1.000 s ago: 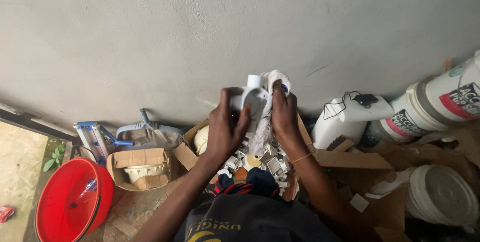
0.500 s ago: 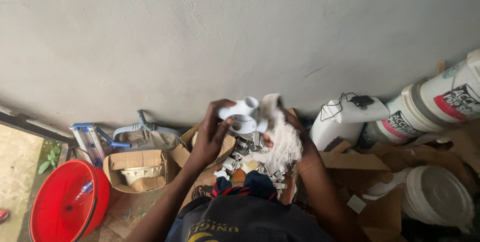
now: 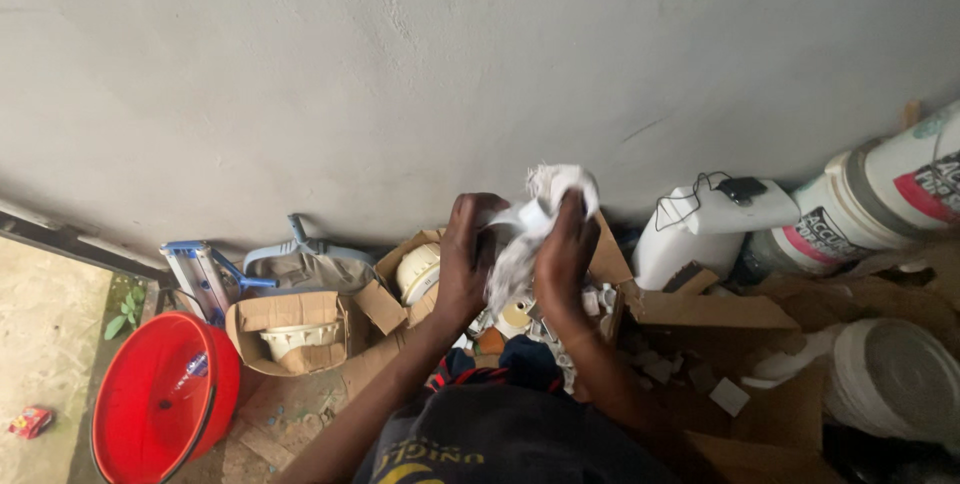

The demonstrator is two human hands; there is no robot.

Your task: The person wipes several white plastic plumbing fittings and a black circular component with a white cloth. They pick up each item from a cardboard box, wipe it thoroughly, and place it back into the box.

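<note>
Both hands are raised in front of a grey wall, over an open cardboard box (image 3: 612, 256) filled with white plastic pipe fittings (image 3: 520, 316). My left hand (image 3: 468, 256) grips a white pipe fitting (image 3: 532, 214) that is mostly covered. My right hand (image 3: 564, 249) presses a crumpled white rag (image 3: 560, 182) around that fitting. The rag hangs down between the two hands. Most of the fitting is hidden by the rag and fingers.
A red basin (image 3: 160, 399) sits at the lower left beside a small cardboard box (image 3: 292, 322) holding a white part. A blue-grey tool (image 3: 215, 269) lies against the wall. White jug (image 3: 700, 219), white buckets (image 3: 880, 199) and flattened cardboard (image 3: 720, 312) crowd the right.
The hands have drawn closer together and the rag now wraps over the fitting, which showed more openly half a second ago. The view has shifted slightly.
</note>
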